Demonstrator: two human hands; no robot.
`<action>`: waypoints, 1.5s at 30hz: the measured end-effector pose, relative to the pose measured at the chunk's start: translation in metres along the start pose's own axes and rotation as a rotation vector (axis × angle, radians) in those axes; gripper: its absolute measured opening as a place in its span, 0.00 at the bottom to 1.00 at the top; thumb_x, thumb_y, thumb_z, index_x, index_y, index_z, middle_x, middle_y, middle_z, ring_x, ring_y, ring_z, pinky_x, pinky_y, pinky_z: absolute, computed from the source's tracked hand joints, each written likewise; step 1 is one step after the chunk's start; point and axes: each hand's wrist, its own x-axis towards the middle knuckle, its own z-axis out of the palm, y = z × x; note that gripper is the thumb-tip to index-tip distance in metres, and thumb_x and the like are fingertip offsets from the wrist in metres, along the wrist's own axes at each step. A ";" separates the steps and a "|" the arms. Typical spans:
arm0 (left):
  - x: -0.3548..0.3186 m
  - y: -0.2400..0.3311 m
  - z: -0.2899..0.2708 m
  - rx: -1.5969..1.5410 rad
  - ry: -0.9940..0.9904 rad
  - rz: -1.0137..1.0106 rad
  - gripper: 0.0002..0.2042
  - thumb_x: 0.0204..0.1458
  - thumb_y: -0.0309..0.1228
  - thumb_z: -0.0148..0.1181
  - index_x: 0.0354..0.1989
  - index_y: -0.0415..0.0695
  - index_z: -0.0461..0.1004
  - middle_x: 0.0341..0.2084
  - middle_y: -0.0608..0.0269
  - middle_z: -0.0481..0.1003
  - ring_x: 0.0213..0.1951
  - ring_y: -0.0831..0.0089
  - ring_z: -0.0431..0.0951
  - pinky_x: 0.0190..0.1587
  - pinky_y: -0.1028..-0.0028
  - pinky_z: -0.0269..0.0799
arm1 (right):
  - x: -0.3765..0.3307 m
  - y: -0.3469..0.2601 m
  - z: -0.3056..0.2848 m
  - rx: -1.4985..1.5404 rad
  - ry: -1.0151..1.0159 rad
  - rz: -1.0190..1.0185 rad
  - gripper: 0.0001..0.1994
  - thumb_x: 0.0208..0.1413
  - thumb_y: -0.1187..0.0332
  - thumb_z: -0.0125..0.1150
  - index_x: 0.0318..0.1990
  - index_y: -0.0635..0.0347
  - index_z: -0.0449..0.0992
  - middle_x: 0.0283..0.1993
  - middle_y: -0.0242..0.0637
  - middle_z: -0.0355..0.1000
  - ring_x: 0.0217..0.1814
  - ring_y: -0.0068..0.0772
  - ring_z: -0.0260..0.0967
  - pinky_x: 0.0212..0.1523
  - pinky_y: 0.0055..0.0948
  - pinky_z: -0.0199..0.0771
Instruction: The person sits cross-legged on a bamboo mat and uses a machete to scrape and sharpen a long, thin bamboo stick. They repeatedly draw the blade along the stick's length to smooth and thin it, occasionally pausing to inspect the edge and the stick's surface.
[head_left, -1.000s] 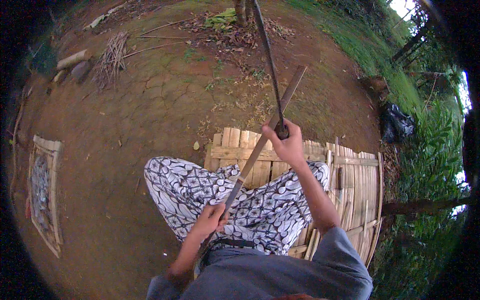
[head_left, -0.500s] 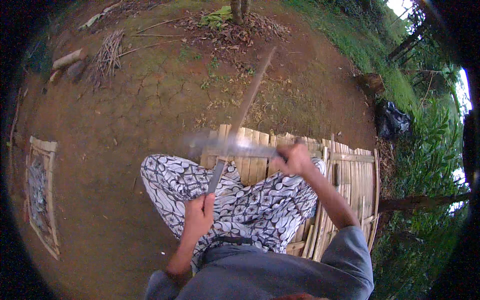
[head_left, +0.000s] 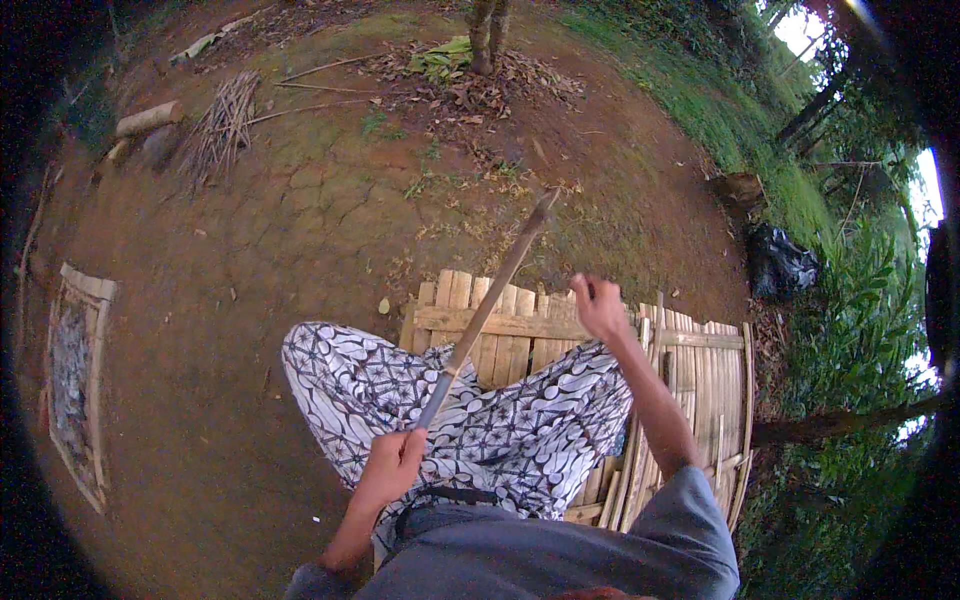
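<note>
Closed round the grey lower end of a long bamboo stick, my left hand (head_left: pixel 390 467) rests above my lap. The bamboo stick (head_left: pixel 497 285) slants up and to the right, with a pale joint low down and a brown far half. To its right, my right hand (head_left: pixel 602 310) is a raised fist apart from the stick. A dark bit shows at its fingers, where the machete's handle was seen half a second ago; the blade cannot be made out now. Patterned cloth (head_left: pixel 470 420) covers my crossed legs.
I sit on a slatted bamboo platform (head_left: pixel 705 385) reaching off to the right. Ahead are a tree trunk (head_left: pixel 487 35) amid dry leaves and a twig bundle (head_left: pixel 228 120). A framed panel (head_left: pixel 100 290) lies left; a black plastic bag (head_left: pixel 782 262) sits at right.
The blurred machete blade lay across the stick before; it no longer shows. My right fist has moved slightly right. The stick has come nearer, and its far end reaches less far out.
</note>
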 end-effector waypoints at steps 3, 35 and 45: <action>-0.002 -0.006 -0.003 -0.182 -0.097 -0.195 0.21 0.59 0.40 0.46 0.15 0.40 0.63 0.09 0.74 0.58 0.14 0.82 0.55 0.17 0.73 0.51 | -0.022 -0.020 -0.016 0.006 -0.095 -0.110 0.22 0.56 0.51 0.47 0.38 0.64 0.74 0.27 0.55 0.71 0.32 0.54 0.71 0.33 0.42 0.71; 0.019 0.026 0.007 -0.270 -0.248 -0.210 0.24 0.61 0.43 0.39 0.14 0.43 0.60 0.10 0.72 0.59 0.14 0.79 0.58 0.17 0.72 0.55 | -0.055 -0.043 0.008 -0.194 -0.400 -0.313 0.28 0.50 0.38 0.45 0.38 0.55 0.75 0.24 0.48 0.72 0.28 0.55 0.71 0.32 0.45 0.73; 0.011 0.014 0.007 -0.011 -0.183 -0.093 0.24 0.60 0.42 0.41 0.15 0.39 0.64 0.09 0.68 0.61 0.15 0.79 0.60 0.19 0.70 0.57 | -0.067 -0.057 -0.003 -0.333 -0.547 -0.660 0.24 0.51 0.44 0.49 0.35 0.58 0.77 0.27 0.51 0.73 0.30 0.54 0.71 0.37 0.46 0.71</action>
